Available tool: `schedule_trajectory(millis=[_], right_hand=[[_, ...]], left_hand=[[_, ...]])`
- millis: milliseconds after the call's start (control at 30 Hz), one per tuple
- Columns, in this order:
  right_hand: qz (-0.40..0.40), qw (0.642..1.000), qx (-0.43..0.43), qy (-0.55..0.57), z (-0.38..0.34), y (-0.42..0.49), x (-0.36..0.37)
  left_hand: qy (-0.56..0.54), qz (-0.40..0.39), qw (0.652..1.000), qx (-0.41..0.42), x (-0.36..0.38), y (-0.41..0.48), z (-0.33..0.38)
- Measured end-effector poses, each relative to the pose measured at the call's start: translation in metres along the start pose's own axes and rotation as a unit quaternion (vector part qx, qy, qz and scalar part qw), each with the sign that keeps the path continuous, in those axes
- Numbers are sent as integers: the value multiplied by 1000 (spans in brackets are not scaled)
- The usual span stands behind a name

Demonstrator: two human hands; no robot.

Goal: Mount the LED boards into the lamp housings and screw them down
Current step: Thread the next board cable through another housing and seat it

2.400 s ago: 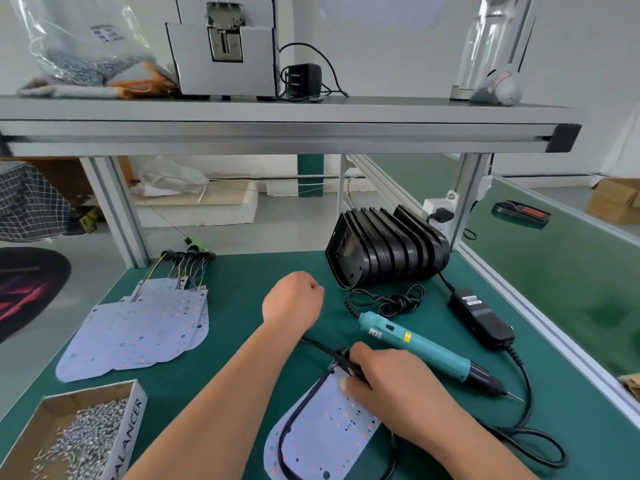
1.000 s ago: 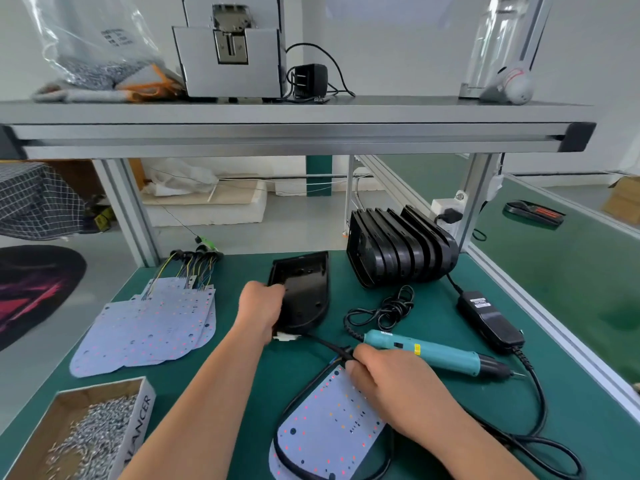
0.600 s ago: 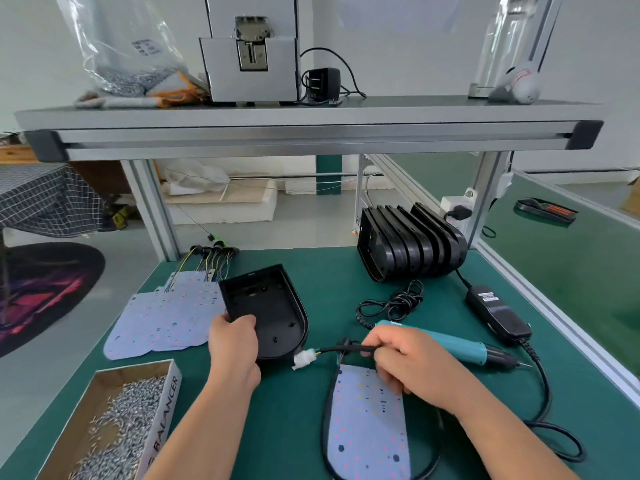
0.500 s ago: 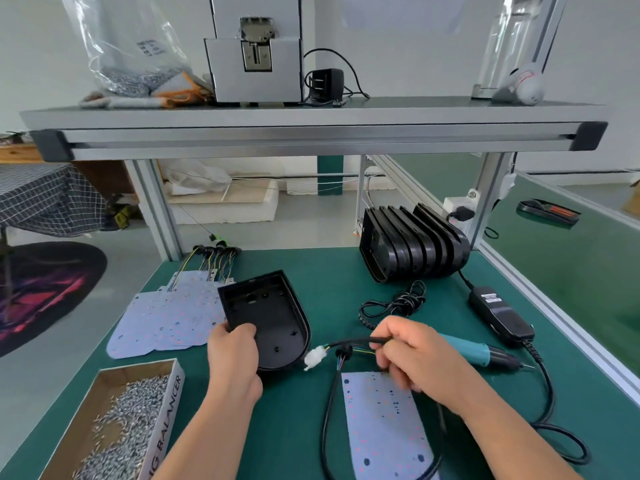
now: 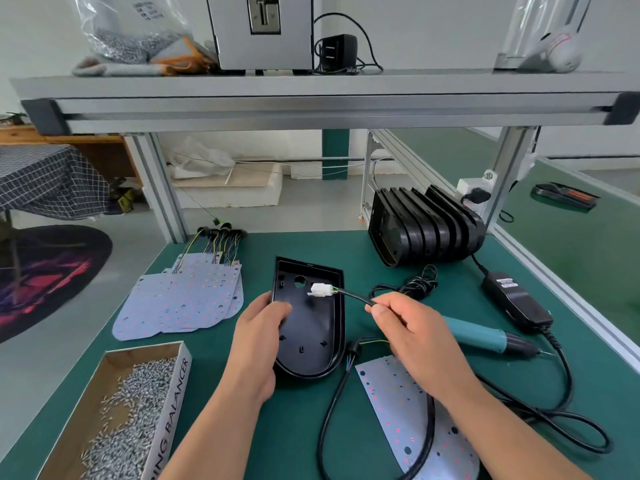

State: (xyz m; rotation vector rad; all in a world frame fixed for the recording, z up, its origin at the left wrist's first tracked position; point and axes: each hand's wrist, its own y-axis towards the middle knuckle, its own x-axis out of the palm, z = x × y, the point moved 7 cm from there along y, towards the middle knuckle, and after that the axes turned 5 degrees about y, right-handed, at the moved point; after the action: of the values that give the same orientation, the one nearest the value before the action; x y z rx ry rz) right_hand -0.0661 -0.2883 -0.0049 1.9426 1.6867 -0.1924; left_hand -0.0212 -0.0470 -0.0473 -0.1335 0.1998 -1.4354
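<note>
your left hand [image 5: 258, 337] grips the left wall of the black plastic lamp housing [image 5: 311, 327], with the thumb curled over the rim onto the inner floor. the housing lies open side up on the green table [image 5: 311, 244], rounded end toward you and square end away.

your right hand [image 5: 412, 337] pinches the thin black cable [image 5: 351, 296] between thumb and forefinger, a little behind the small white plastic connector [image 5: 318, 289]. the connector hangs over the far part of the housing, just beside the round hole [image 5: 300, 280] in its floor; whether it touches the plastic, you cannot tell from here. the cable runs back under your hand to the white led board with coloured dots [image 5: 398, 403], which lies flat on the table just right of the housing, partly under your right forearm.

a pile of the same white boards [image 5: 183, 299] sits to the left, wire ends pointing away from you. a row of black housings on edge [image 5: 426, 226] stands at the far right. the teal electric screwdriver [image 5: 481, 336] lies behind your right hand, near the black power adapter [image 5: 516, 301]. the cardboard box of silver screws [image 5: 173, 393] sits at the near left.
</note>
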Motion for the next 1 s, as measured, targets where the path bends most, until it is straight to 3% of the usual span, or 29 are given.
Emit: schedule_trajectory(millis=[167,467,633,867,1000], right_hand=[[33,999,-20,-33,-4,2,0],[109,988,-64,-90,-19,-2,-14],[48,988,-103,-101,-25,-5,-8],[33,996,-61,-57,-13,2,-17],[-40,998,-53,-2,-15,2,-18]], left_hand=[[-1,-65,997,37,9,-7,10],[51,-62,990,117,12,-16,26],[107,-57,978,171,13,-22,37],[183,-57,959,208,13,-27,44],[241,-38,941,235,13,-30,46]])
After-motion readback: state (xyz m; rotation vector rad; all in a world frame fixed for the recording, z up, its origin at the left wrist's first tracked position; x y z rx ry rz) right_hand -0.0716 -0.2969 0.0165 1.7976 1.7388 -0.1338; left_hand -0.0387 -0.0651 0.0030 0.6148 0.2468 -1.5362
